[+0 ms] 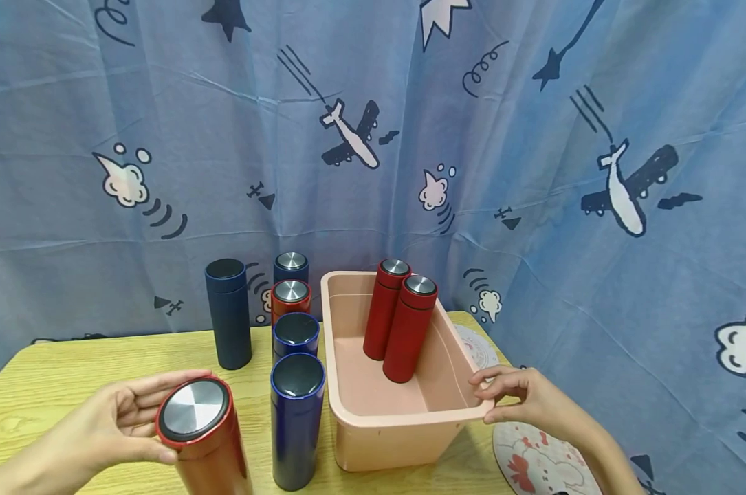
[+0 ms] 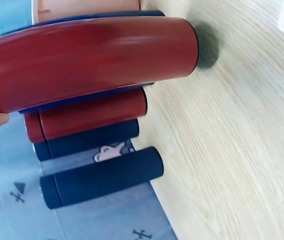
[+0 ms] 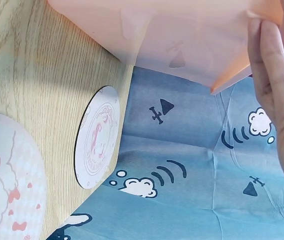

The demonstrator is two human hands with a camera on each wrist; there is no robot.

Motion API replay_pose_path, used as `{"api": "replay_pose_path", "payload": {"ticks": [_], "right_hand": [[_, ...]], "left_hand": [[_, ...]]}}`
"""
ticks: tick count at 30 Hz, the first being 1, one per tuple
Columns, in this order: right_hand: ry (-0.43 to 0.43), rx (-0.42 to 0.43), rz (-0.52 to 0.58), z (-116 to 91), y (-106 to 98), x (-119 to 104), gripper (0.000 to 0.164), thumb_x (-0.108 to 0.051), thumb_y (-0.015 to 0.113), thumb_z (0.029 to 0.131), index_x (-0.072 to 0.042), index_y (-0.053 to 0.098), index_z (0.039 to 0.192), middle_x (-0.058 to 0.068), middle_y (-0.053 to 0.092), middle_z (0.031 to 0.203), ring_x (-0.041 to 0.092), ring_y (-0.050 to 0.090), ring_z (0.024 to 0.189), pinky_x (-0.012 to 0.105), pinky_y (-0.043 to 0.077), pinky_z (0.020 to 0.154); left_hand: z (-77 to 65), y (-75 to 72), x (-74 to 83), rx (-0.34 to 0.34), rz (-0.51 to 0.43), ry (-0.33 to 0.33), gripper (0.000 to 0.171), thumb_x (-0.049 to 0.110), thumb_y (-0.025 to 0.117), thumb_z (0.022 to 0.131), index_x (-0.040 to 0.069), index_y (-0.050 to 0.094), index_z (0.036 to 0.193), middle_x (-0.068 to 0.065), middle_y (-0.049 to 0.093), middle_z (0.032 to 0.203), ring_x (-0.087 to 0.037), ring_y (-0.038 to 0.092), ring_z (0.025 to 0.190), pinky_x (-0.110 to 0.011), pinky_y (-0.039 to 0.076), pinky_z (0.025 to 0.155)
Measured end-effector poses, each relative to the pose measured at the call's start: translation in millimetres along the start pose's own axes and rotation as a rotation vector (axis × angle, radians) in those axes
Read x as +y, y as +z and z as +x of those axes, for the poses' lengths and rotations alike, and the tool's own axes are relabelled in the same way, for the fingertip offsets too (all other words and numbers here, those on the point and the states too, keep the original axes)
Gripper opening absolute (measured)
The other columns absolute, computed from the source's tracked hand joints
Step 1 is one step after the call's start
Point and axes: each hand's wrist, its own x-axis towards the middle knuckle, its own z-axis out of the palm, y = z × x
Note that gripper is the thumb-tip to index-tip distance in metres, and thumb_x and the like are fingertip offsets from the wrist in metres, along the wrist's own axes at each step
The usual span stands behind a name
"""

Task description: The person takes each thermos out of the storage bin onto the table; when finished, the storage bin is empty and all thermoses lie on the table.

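Observation:
My left hand (image 1: 119,419) holds a red thermos bottle (image 1: 214,460) near its silver-topped lid, at the front left. In the left wrist view this red bottle (image 2: 101,57) appears raised off the table, a dark shadow beyond its base. At the near right corner of a pink plastic bin (image 1: 397,443), my right hand (image 1: 524,399) pinches the rim between thumb and fingers. Two red thermos bottles, a rear one (image 1: 381,316) and a front one (image 1: 412,330), stand inside the bin, side by side and somewhat tilted in view.
Left of the bin runs a row: a glossy blue bottle (image 1: 297,426), another blue one (image 1: 295,330), a red one (image 1: 290,306) and a navy one (image 1: 291,268). A separate navy bottle (image 1: 229,323) stands farther left. Round mats (image 1: 540,457) lie right of the bin; a curtain (image 1: 224,137) hangs behind.

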Motion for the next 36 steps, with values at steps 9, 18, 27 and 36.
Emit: {"api": "replay_pose_path", "payload": {"ticks": [9, 18, 27, 36], "right_hand": [[0.011, -0.005, 0.025, -1.9, -0.2, 1.9, 0.021, 0.002, 0.072, 0.081, 0.010, 0.068, 0.099, 0.003, 0.065, 0.118, 0.003, 0.060, 0.107, 0.027, 0.057, 0.077], [0.004, -0.002, 0.012, -2.3, 0.0, 2.5, 0.021, 0.001, 0.072, 0.081, 0.009, 0.068, 0.099, 0.003, 0.065, 0.117, 0.002, 0.059, 0.108, 0.027, 0.056, 0.078], [0.006, 0.003, 0.006, -0.6, -0.6, 3.3, 0.020, 0.002, 0.072, 0.080, 0.009, 0.069, 0.098, 0.006, 0.064, 0.118, 0.002, 0.059, 0.108, 0.025, 0.056, 0.078], [0.013, 0.007, 0.007, -0.3, 0.0, 1.1, 0.019, 0.001, 0.072, 0.081, 0.008, 0.069, 0.097, 0.007, 0.064, 0.117, 0.002, 0.059, 0.108, 0.025, 0.056, 0.079]], "left_hand": [[-7.1, -18.9, -1.1, 0.166, 0.052, -0.177, 0.065, -0.011, 0.060, 0.088, 0.035, 0.052, 0.133, 0.017, 0.058, 0.129, -0.006, 0.059, 0.113, -0.028, 0.054, 0.085], [-6.1, -32.7, -1.8, 0.297, 0.205, -0.179, 0.064, -0.009, 0.060, 0.088, 0.040, 0.054, 0.129, 0.026, 0.055, 0.125, 0.004, 0.058, 0.107, -0.018, 0.052, 0.081], [2.2, -48.1, 2.0, 0.336, 0.266, -0.140, 0.065, -0.010, 0.061, 0.087, 0.028, 0.050, 0.138, 0.014, 0.063, 0.123, 0.003, 0.057, 0.111, -0.013, 0.048, 0.083], [15.8, -57.6, 5.5, 0.371, 0.293, -0.161, 0.063, -0.008, 0.064, 0.086, 0.026, 0.052, 0.137, 0.017, 0.062, 0.120, 0.006, 0.057, 0.108, -0.011, 0.047, 0.082]]}}
